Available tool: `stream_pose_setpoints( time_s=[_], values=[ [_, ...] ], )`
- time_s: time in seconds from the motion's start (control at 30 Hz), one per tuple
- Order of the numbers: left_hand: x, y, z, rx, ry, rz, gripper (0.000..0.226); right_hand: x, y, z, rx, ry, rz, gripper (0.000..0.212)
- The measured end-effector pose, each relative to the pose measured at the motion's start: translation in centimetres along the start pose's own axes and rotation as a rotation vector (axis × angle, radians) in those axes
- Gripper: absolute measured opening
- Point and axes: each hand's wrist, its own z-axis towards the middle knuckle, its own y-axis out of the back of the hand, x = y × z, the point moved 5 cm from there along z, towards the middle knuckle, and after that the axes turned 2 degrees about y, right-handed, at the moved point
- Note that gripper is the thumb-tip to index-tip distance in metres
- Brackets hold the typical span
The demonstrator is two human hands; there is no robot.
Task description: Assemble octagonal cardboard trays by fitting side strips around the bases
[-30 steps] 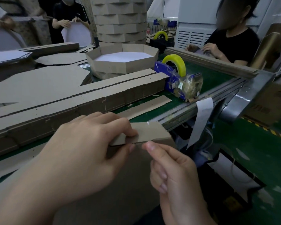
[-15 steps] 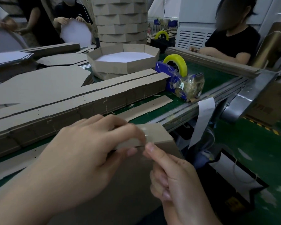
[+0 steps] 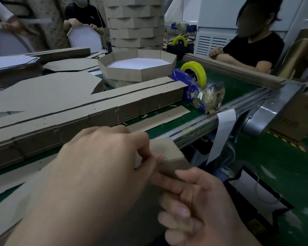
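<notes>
At the desk's (image 3: 229, 82) near edge, one tray appears to be mid-assembly. Flat bases (image 3: 43, 89) wait at 10 o'clock, too stacked to count. Two strip bundles (image 3: 82, 112) run across centre, suggesting much work left. The left hand's (image 3: 100, 171) fingers pinch the strip (image 3: 165, 151) at a folded corner, 6 o'clock. One finished tray (image 3: 137, 68) stands at 12, with a tower (image 3: 135, 22) of others behind. One loose strip (image 3: 160, 118) lies nearby. The right hand (image 3: 203, 206), fingers curled, touches the strip; a grip cannot be confirmed. Two tape dispensers (image 3: 194, 82) sit at 1 o'clock.

strip stacks (image 3: 89, 110) ahead, tape dispenser (image 3: 197, 89) right
</notes>
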Motion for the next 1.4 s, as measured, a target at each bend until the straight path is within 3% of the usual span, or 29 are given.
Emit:
stream_pose_setpoints(
  time_s=[0.2, 0.33, 0.43, 0.5, 0.57, 0.63, 0.7, 0.8, 0.9, 1.0, 1.4],
  values=[
    [-0.1, -0.2, 0.0, -0.023, -0.019, -0.058, 0.033, -0.1, -0.3, -0.1, 0.211, -0.035, 0.098, 0.037],
    [0.2, -0.1, -0.2, -0.043, -0.066, -0.033, 0.034, -1.0, 2.4, 0.6, -0.011, 0.032, 0.023, 0.040],
    [0.7, 0.0, -0.4, -0.041, -0.109, -0.046, 0.031, 0.0, 3.4, 0.2, -0.134, 0.291, -0.069, 0.044],
    [0.8, -0.1, -0.5, -0.017, -0.140, -0.022, 0.027, 2.4, 3.3, -1.1, -0.200, 0.601, -0.151, 0.044],
    [0.8, -0.4, -0.7, 0.016, -0.147, 0.022, 0.024, 5.0, 2.7, -2.7, -0.287, 0.889, -0.404, 0.030],
    [0.8, -0.5, -0.8, 0.032, -0.154, 0.061, 0.020, 7.3, 2.3, -3.0, -0.436, 1.031, -0.733, 0.022],
    [0.6, -0.7, -0.8, 0.052, -0.173, 0.103, 0.023, 8.9, 1.8, -1.7, -0.466, 0.984, -1.000, 0.024],
    [0.5, -0.9, -0.7, 0.078, -0.183, 0.139, 0.030, 9.4, 1.0, 1.0, -0.303, 0.741, -1.205, 0.029],
    [0.7, -0.6, -0.7, 0.038, -0.183, 0.115, 0.022, 8.7, 0.7, 2.1, -0.172, 0.630, -1.112, 0.027],
    [1.0, 0.0, -1.0, 0.020, -0.171, -0.001, 0.033, 8.9, 0.2, 1.9, -0.101, 0.598, -0.951, 0.017],
    [1.8, 0.6, -0.9, 0.049, -0.157, -0.063, 0.040, 9.3, -2.9, 2.0, -0.011, 0.578, -0.977, 0.009]
  ],
)
